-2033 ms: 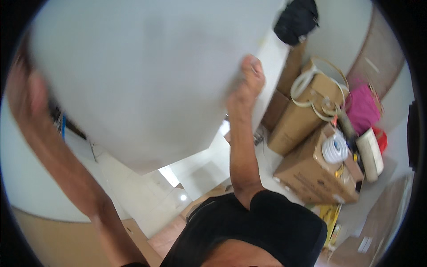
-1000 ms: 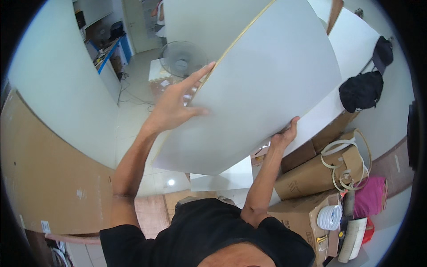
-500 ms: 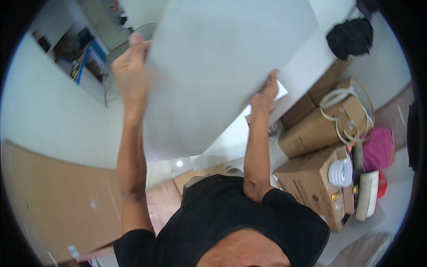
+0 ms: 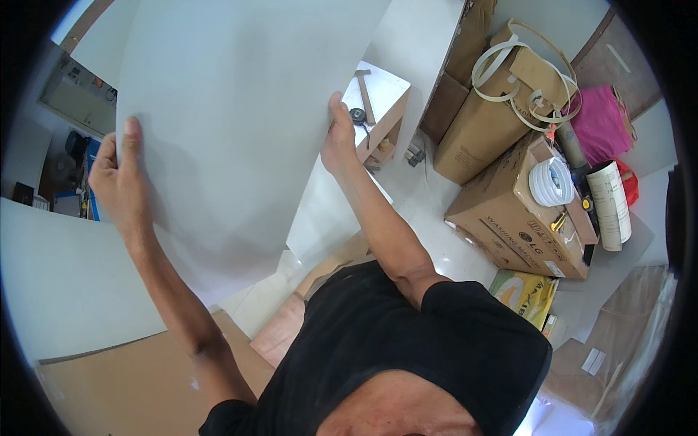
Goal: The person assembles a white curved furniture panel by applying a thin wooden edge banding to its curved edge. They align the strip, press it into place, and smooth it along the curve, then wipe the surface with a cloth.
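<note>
A large white panel (image 4: 225,131) is held up in front of me, its far end running out of the picture. My left hand (image 4: 122,174) grips its left edge, thumb on the face toward me and fingers curled around the side. On the opposite edge, my right hand (image 4: 339,139) is closed with the thumb up; most of its fingers are hidden behind the panel. Just right of that hand, a hammer (image 4: 366,98) and a black tape measure (image 4: 358,116) lie on a small white-topped unit (image 4: 392,86).
Right of me stand a tall brown carton (image 4: 476,116) with coiled white strips (image 4: 502,65) and a large cardboard box (image 4: 509,211) bearing a white hose coil (image 4: 550,182). A pink bag (image 4: 602,125) sits behind. Flat cardboard (image 4: 145,378) leans at lower left.
The panel and both my hands have moved left in the picture, as my view turned rightward. The hammer and tape measure have come into sight. Both hands still grip the panel.
</note>
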Tool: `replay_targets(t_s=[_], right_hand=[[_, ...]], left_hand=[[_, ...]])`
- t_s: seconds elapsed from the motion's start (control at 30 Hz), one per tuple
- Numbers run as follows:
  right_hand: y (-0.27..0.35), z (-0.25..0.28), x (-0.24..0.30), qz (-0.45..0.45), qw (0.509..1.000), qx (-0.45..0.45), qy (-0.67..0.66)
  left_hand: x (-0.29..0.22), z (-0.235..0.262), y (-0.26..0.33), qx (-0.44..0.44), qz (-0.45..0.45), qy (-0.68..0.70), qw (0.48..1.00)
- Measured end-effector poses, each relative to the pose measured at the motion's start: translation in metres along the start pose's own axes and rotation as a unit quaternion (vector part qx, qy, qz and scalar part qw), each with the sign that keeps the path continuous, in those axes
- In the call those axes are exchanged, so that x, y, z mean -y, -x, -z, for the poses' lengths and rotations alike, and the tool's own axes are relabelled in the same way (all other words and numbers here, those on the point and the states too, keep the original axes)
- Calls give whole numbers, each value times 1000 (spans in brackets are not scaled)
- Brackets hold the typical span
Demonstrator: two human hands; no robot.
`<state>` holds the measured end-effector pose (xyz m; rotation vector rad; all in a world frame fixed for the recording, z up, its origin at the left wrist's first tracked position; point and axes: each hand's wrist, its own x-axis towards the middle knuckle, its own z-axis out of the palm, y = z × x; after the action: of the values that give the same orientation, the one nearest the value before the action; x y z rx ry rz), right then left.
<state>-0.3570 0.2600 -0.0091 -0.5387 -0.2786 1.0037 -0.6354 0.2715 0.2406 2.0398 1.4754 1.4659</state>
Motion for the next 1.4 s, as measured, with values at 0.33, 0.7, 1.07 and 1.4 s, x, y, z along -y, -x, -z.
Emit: replay_targets(t_s=[0.33,0.7,1.07,1.4], right_hand=[[69,47,-4,-131,972,38,194],[79,129,-37,-257,949,10,183],[5,229,-11,-360,914,-21,184],[-28,328,199,-86,898,-90,422]], left_hand=[[-4,-20,-13,-66,-154,-163,972],[4,-115,18,35,-172,-269,947],[25,-220,14,103,-202,-273,935],[55,-284,18,119,-203,-253,938]])
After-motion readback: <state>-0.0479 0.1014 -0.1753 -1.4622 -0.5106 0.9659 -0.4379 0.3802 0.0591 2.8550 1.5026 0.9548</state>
